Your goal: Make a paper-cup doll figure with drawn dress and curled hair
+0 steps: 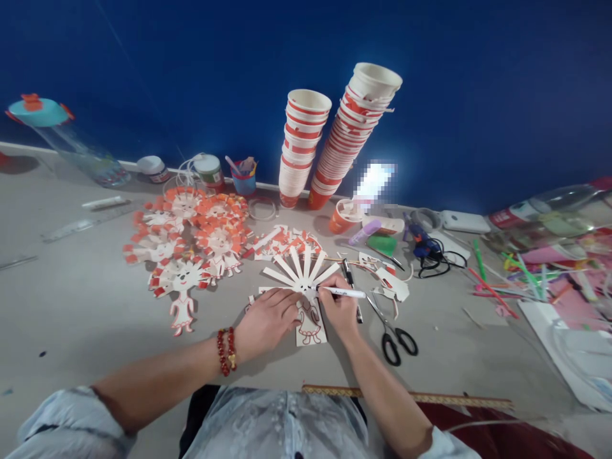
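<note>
In the middle of the table lies a white paper doll cutout, its head ringed with long spread strips. A dotted face is on the head, and a figure outlined in reddish brown covers the lower part. My left hand rests flat over the doll's left side, fingers extended and hiding some strips. Pinched in my right hand is a white acrylic paint marker, its tip at the doll's face. A black pen lies just beyond the right hand, and scissors with black handles sit to its right.
Finished-looking paper dolls with orange-tipped strips pile up at left. Two tall stacks of paper cups stand against the blue wall. Paper scraps, a glue gun, bottles and a wooden ruler are around.
</note>
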Motion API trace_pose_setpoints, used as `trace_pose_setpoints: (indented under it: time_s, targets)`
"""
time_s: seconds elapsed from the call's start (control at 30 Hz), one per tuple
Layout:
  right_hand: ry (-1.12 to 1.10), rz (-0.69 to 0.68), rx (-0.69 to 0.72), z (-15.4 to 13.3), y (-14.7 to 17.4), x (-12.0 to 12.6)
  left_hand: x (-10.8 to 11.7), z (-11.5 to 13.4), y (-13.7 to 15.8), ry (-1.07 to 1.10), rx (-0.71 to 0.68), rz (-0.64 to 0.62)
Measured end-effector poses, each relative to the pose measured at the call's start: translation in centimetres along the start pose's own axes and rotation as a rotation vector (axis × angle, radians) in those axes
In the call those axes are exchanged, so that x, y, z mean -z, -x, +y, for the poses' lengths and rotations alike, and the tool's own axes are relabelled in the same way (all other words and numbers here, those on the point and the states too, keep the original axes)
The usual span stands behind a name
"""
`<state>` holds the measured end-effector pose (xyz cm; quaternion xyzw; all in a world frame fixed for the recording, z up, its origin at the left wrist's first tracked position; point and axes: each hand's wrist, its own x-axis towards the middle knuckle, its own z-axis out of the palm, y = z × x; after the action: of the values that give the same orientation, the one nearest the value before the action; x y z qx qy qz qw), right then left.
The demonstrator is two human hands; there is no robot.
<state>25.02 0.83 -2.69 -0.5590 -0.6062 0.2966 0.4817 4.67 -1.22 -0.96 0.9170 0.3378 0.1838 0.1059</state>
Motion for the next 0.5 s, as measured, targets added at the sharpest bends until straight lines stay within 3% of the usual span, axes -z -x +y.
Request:
trace_pose_setpoints:
  time_s: [0.5]
  targets:
    - [0.010,0.010,-0.001,0.04,0.05,0.03,0.02,0.01,0.06,-0.003,0.000,-0.007]
